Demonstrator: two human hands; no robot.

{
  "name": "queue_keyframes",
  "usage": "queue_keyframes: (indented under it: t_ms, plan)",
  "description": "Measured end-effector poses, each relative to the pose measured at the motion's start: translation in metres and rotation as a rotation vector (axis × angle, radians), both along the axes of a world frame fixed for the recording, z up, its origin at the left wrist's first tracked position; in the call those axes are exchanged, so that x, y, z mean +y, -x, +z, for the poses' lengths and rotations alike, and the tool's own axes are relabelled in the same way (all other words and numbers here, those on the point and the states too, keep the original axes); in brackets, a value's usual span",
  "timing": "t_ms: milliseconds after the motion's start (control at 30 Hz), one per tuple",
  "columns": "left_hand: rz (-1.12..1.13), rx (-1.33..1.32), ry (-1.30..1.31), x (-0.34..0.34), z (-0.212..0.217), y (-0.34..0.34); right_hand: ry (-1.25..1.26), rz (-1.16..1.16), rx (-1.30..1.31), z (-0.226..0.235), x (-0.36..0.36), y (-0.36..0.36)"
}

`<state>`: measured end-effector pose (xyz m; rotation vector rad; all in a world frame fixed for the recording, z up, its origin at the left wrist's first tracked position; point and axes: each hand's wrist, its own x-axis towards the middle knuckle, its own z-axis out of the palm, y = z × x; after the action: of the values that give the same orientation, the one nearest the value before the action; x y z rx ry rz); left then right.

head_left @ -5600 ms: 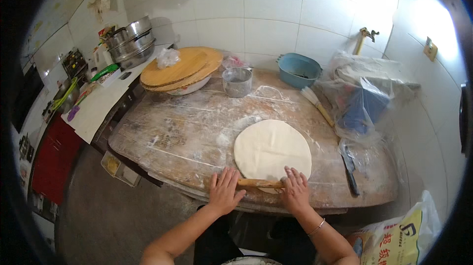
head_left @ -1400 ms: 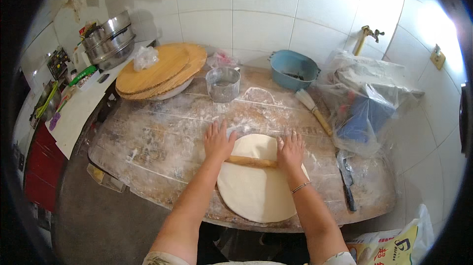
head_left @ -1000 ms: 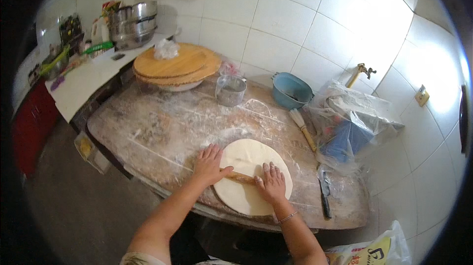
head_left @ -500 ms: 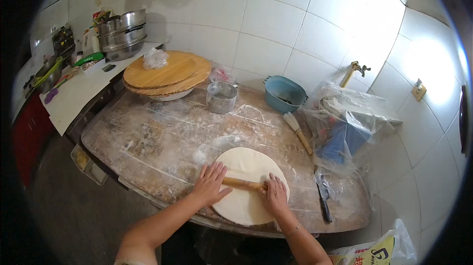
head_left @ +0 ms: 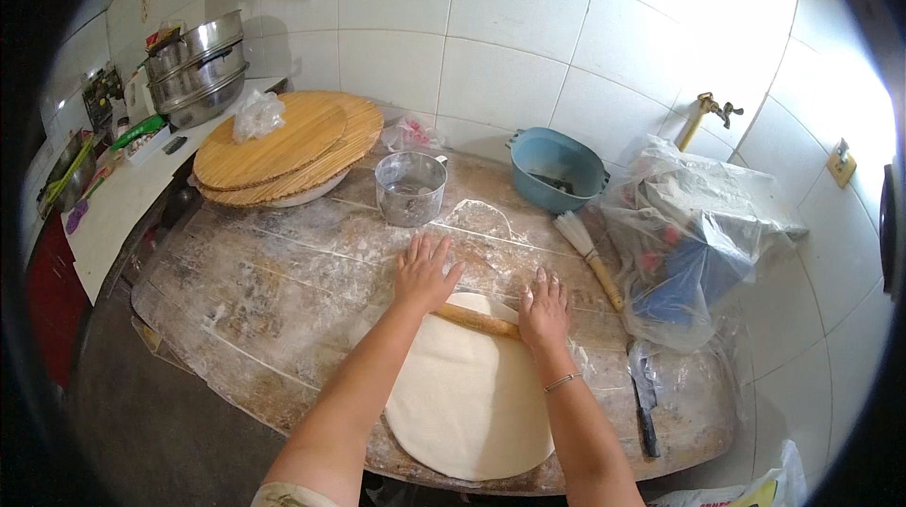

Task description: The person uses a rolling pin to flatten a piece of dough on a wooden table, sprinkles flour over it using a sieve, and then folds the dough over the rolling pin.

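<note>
Compared with half a second ago, the rolling pin (head_left: 479, 320) has moved from about mid-sheet to near the upper edge of the round dough sheet (head_left: 467, 403), and my arms reach further up the frame. The dough lies at lower centre, on the floured table (head_left: 255, 304). Both pin ends are hidden under my hands; my forearms cover parts of the dough's left and right edges. The contents of the blue basin (head_left: 559, 170), upper right of centre, are hard to make out, and the bag (head_left: 755, 490) at lower right is cut off by the frame. My left hand (head_left: 425, 279) and right hand (head_left: 545, 314) rest unclenched over the pin's ends, fingers extended toward the top; palm contact cannot be verified. Both forearms slant inward from the lower edge.
</note>
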<state>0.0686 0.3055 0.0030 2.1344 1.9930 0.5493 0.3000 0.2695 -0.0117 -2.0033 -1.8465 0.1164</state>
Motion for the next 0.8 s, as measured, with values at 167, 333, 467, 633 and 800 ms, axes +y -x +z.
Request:
queue_keyframes:
  t_ms: [167,333,467,633,800]
  plan:
    - [-0.052,0.121,-0.022,-0.025,-0.005,0.004,0.066,0.017,-0.084,0.01,-0.029,0.007]
    - [-0.17,0.036,0.024,-0.099,-0.003,0.019,0.029,0.147,-0.169,-0.006,-0.091,0.001]
    - [-0.211,0.04,0.086,-0.171,-0.003,0.037,0.021,0.233,-0.139,0.009,-0.16,0.013]
    - [-0.335,0.03,0.005,-0.266,-0.004,0.053,-0.009,0.237,-0.154,0.02,-0.199,0.011]
    - [-0.269,-0.017,-0.085,-0.306,0.003,0.085,-0.13,0.518,-0.203,0.033,-0.237,0.03]
